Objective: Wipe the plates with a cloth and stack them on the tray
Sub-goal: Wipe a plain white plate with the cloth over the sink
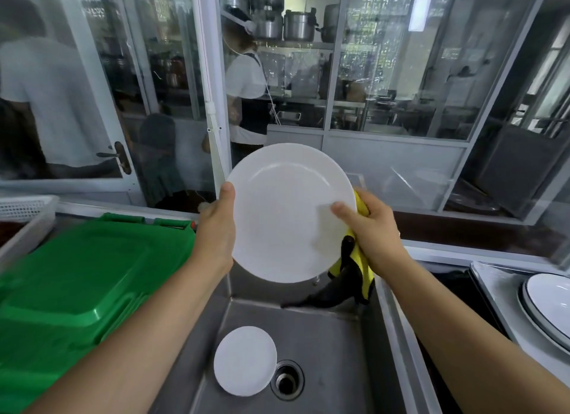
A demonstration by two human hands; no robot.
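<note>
Over a steel sink (308,330) at frame centre, my left hand (216,228) grips a white plate's (287,216) rim, my right hand (370,228) clasping its opposite edge with a yellow cloth (364,259).

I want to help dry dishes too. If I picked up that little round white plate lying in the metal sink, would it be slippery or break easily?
The small round white plate looks smooth and glazed, so probably slippery, especially if wet. It lies flat on the steel sink floor, so getting fingers under its rim may be tricky. It looks like ceramic, so it would likely chip or break if dropped.
</note>
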